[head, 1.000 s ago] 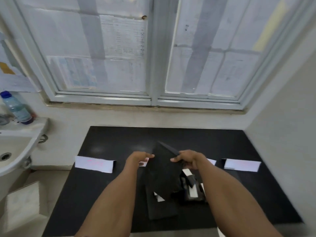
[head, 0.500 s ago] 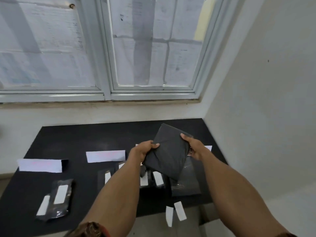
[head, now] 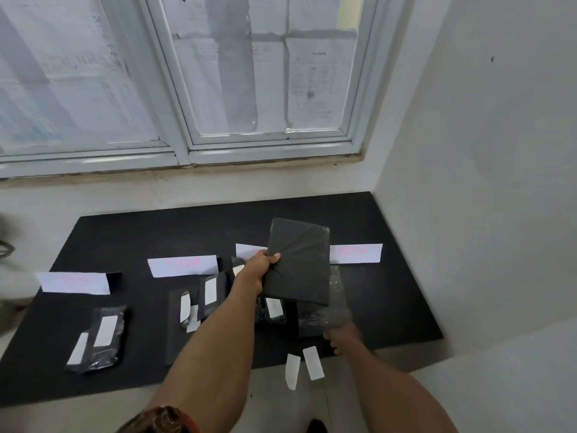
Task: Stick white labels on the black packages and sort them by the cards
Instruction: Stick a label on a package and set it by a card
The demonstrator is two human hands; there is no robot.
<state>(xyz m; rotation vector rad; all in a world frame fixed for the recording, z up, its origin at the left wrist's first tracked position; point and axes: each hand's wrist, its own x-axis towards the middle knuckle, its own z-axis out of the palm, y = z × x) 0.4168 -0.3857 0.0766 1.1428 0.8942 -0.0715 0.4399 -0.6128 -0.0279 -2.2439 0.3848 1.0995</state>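
My left hand [head: 259,270] grips the left edge of a plain black package [head: 301,260] and holds it tilted above the black table [head: 140,232]. My right hand [head: 342,339] is blurred and low at the table's front edge, with nothing in it. It is just right of two white labels [head: 313,362] that hang off that edge. Several white cards with pink writing stand in a row: far left [head: 75,282], middle [head: 184,265], right [head: 357,253], and one partly hidden behind the held package. Labelled black packages lie at the left [head: 100,335] and centre [head: 210,292].
A shiny wrapped black package [head: 312,321] lies under the held one, near my right hand. A white wall [head: 468,182] borders the table on the right. A papered window [head: 249,89] is behind it. The floor shows below the front edge.
My right hand let go of the black package and dropped to the front edge by the loose labels. My left hand alone holds the package. The view swung right and down.
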